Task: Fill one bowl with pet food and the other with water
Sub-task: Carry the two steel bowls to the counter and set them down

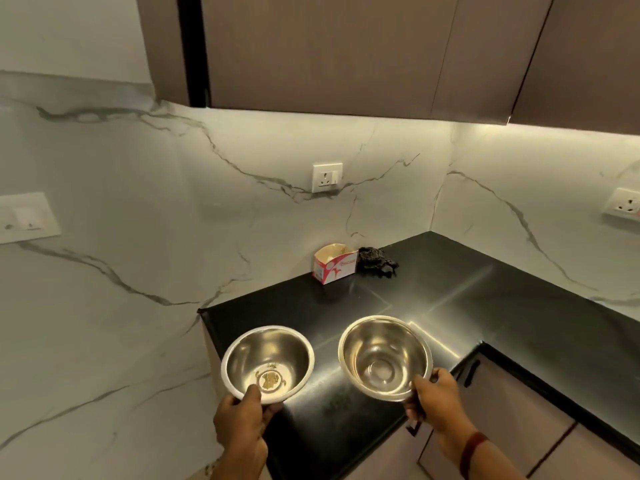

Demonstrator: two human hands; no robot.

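I hold two steel bowls over the front of a black countertop. My left hand grips the near rim of the left bowl, which has a golden mark on its bottom. My right hand grips the near right rim of the right bowl, which looks empty and shiny inside. Both bowls tilt slightly toward me. No pet food or water source is in view.
A small open red-and-white carton and a dark crumpled cloth lie at the back of the counter by the marble wall. Sockets sit on the wall. Brown cabinets hang overhead; drawers are below right.
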